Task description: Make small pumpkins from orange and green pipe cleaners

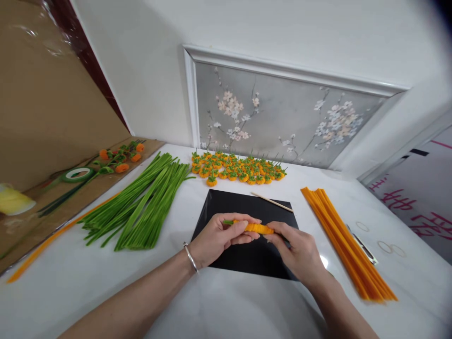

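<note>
Over the black mat (243, 263), my left hand (226, 233) and my right hand (296, 245) both pinch an orange pipe cleaner coil (259, 229). Its tight ridges run from the left fingertips to the right thumb and fingers. A short green piece pokes out between my left thumb and index finger; its lower part is hidden by the hand. Behind the fingers a dark thin shape shows near the right hand, too covered to name. A thin wooden stick (271, 202) lies across the mat's far right corner.
Green pipe cleaners (148, 207) are piled on the left, orange pipe cleaners (339, 240) on the right beside a cutter (363, 245) and rubber bands (384, 246). Several small orange-and-green pieces (240, 169) stand along the wall. Green tape (76, 174) sits on cardboard at far left.
</note>
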Demonstrator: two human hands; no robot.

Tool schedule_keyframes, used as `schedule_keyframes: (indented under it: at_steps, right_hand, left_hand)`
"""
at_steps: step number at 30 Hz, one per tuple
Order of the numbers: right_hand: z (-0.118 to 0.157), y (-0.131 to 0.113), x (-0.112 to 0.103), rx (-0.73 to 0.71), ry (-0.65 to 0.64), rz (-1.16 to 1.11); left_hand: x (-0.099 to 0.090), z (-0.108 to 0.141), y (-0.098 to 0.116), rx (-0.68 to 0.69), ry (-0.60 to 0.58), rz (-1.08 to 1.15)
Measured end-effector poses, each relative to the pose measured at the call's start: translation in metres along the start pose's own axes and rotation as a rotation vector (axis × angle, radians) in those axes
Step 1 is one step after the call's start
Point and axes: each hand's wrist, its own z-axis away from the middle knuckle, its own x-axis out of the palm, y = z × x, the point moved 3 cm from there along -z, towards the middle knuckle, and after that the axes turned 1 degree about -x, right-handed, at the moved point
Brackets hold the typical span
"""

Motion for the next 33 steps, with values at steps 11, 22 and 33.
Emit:
schedule_keyframes:
  at_steps: [11,22,33]
  right_hand:
    - [-0.003,-0.008,0.003,-0.051,0.090,0.001]
    - [-0.002,-0.011,0.001,-0.039,0.101,0.103]
    - [-0.001,-0.003,-0.005,-0.135,-0.013,0.041]
  left_hand:
    - [0.004,0.000,0.001,0.015,0.012,-0.054]
    - [0.001,0.002,0.001,-0.017,-0.107,-0.232]
    - [-0.023,-0.001,0.014,-0.266,-0.253,-0.323]
